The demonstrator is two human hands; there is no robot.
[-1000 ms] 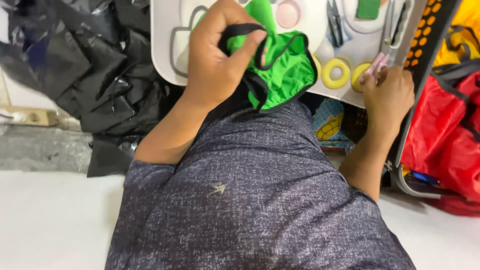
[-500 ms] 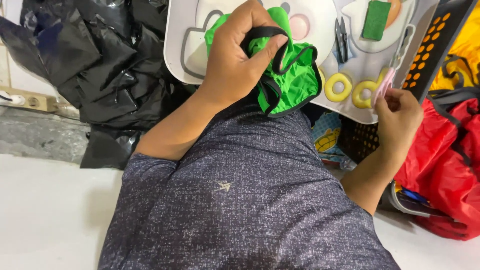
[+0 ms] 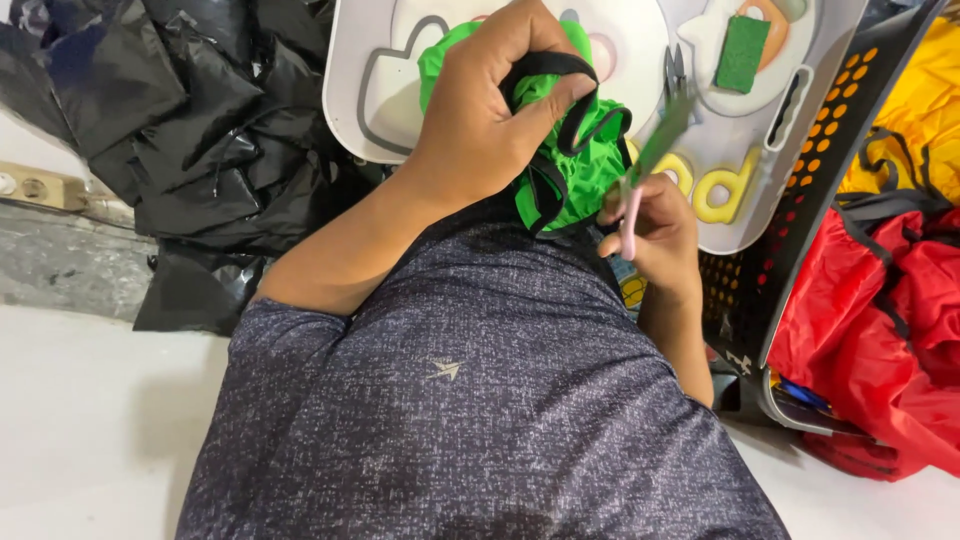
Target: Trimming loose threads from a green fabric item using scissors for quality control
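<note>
The green fabric piece (image 3: 570, 165) with black trim lies at the near edge of the white tray (image 3: 640, 70), bunched tight in the left hand (image 3: 480, 120). The right hand (image 3: 650, 230), closed on pink-handled scissors (image 3: 640, 180), is just beside it. Better to keep the trim taut and the blades clear of fingers. The black bags (image 3: 190, 150) crowd the tray's left edge and the black basket (image 3: 830, 170) its right, so room is tight.

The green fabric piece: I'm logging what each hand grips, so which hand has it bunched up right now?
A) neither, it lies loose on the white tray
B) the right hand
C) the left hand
C: the left hand is closed around the green fabric piece with black trim, while the right hand holds pink-handled scissors beside it.
</note>
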